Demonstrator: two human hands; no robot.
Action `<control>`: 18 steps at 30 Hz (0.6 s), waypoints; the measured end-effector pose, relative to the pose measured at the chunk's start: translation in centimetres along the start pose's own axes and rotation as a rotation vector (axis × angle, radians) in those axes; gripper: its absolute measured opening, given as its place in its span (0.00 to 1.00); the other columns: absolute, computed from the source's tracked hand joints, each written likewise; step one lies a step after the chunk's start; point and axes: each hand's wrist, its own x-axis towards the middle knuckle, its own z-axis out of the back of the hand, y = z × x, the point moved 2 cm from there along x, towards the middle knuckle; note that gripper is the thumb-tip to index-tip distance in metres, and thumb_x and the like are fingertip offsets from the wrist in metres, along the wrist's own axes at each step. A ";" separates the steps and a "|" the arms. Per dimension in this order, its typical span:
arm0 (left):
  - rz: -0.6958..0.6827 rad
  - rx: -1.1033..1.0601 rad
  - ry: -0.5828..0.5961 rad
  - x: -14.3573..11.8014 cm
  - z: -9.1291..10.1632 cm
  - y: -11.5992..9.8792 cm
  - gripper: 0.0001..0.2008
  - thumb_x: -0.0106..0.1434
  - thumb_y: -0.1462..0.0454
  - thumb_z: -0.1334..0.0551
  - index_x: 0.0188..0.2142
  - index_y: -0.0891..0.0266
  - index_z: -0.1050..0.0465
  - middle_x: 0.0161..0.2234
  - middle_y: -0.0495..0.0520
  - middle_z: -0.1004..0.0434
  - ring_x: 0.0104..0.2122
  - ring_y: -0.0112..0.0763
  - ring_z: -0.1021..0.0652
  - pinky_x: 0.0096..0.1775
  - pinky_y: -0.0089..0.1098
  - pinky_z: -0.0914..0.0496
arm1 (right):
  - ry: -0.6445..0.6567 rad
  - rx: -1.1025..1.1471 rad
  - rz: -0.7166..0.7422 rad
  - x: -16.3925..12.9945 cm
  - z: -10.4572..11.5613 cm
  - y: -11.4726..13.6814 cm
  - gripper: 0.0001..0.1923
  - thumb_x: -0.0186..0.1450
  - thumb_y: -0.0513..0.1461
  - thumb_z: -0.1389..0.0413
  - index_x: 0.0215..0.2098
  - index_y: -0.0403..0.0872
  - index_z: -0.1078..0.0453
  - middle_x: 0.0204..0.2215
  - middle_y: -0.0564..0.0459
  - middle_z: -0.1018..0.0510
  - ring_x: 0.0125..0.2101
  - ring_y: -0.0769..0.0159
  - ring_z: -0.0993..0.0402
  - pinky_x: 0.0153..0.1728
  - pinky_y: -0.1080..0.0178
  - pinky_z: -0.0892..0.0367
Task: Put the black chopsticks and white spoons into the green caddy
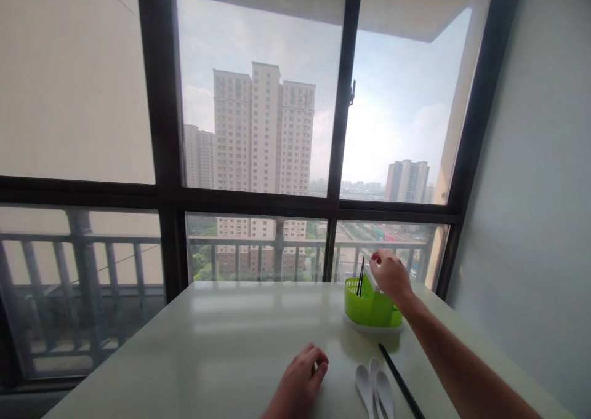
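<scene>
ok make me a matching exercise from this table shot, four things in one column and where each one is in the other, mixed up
Things:
1. right hand
2. left hand
3. white spoons
4. loose black chopstick

Places:
A. lying flat on the white table, just right of the spoons
B. resting curled on the table near its front edge
C. at the top of the green cutlery holder, pinching a white item
D. side by side on the table in front of the holder

Pairs: 1-C, 2-B, 3-D, 4-A
</scene>
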 end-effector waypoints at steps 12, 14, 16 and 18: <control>0.059 0.016 0.013 0.0 0.5 -0.2 0.12 0.70 0.58 0.45 0.37 0.57 0.24 0.34 0.51 0.20 0.34 0.34 0.24 0.39 0.28 0.37 | 0.695 -0.158 -0.151 -16.7 -6.1 -9.1 0.02 0.53 0.37 0.39 0.26 0.47 0.26 0.25 0.48 0.20 0.26 0.56 0.22 0.26 0.62 0.34; 0.071 0.023 0.014 0.0 0.5 -0.1 0.12 0.70 0.58 0.45 0.37 0.57 0.24 0.33 0.50 0.20 0.34 0.33 0.24 0.39 0.28 0.37 | 0.712 -0.142 -0.189 -16.8 -7.0 -9.3 0.04 0.52 0.35 0.40 0.28 0.46 0.25 0.26 0.47 0.20 0.27 0.56 0.21 0.26 0.62 0.33; 0.076 0.030 0.008 0.0 0.6 0.1 0.12 0.70 0.58 0.45 0.37 0.58 0.24 0.33 0.50 0.20 0.34 0.33 0.24 0.39 0.28 0.37 | 0.717 -0.129 -0.218 -16.6 -7.8 -9.6 0.06 0.50 0.33 0.40 0.28 0.44 0.25 0.25 0.46 0.20 0.27 0.54 0.21 0.26 0.62 0.32; 0.083 0.038 0.004 0.0 0.6 0.2 0.12 0.70 0.58 0.45 0.37 0.58 0.24 0.33 0.50 0.20 0.34 0.32 0.24 0.39 0.27 0.37 | 0.683 -0.113 -0.216 -16.4 -8.4 -9.7 0.06 0.49 0.32 0.40 0.27 0.43 0.24 0.24 0.44 0.21 0.27 0.52 0.20 0.27 0.61 0.32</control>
